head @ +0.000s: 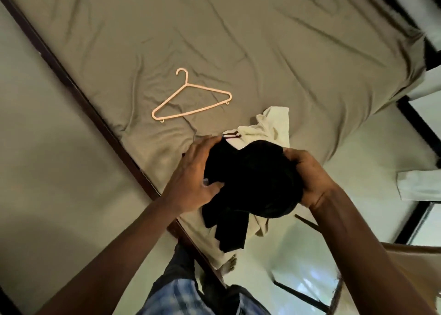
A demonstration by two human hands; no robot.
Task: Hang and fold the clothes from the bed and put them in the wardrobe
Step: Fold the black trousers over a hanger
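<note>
I hold a bunched black garment (pixel 250 178) in front of me over the near corner of the bed (pixel 238 40). My left hand (pixel 193 174) grips its left side, fingers laid over the top and thumb pressed into the cloth. My right hand (pixel 307 174) clutches the right side with its fingers curled into the fabric. Loose black ends hang down below my hands. Under the bundle a cream garment (pixel 269 126) with dark stripes at one edge lies crumpled on the bed, part of it trailing over the mattress edge. The bed wears a wrinkled olive-tan sheet (pixel 310 76). A pale pink plastic hanger (pixel 191 97) lies flat on it, well apart from the clothes, hook pointing away from me. A dark wooden bed frame (pixel 71 83) runs along the left side, with pale glossy floor (pixel 47 171) beyond it. On the floor to the right lies a white cloth (pixel 420 188) near dark bars that I cannot make out.
</note>
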